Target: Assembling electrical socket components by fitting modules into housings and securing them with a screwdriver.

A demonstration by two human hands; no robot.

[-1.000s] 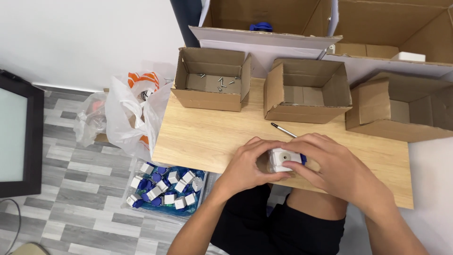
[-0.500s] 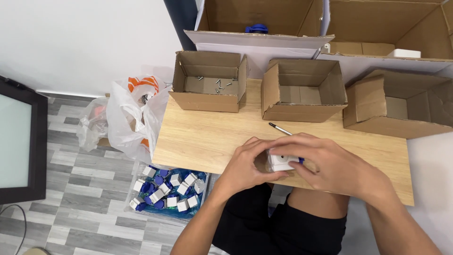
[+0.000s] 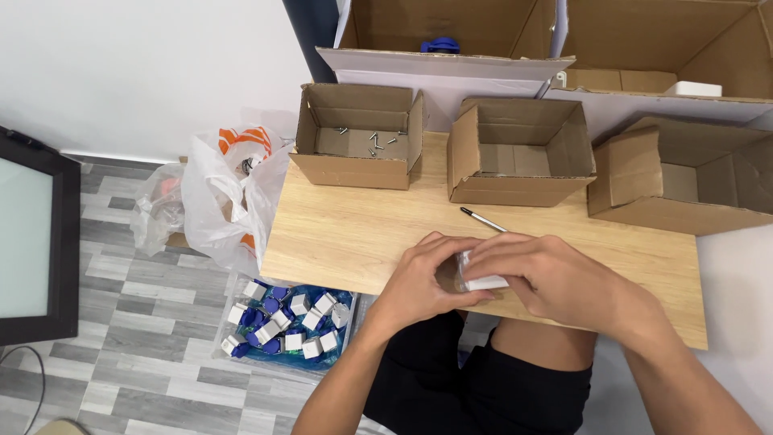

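Both my hands close around a small white box-shaped part at the near edge of the wooden table. My left hand cups it from the left. From the right, my right hand covers its top, fingers curled over it. Most of the part is hidden between my fingers. A thin dark pen-like tool lies on the table just beyond my hands.
Three open cardboard boxes stand along the table's far side: the left one holds several screws, the middle and right look nearly bare. Larger boxes sit behind. On the floor are a bin of blue-and-white parts and plastic bags.
My hands stay on the white part in the same spot. My right hand's fingers have shifted further over it, hiding the blue end seen earlier.
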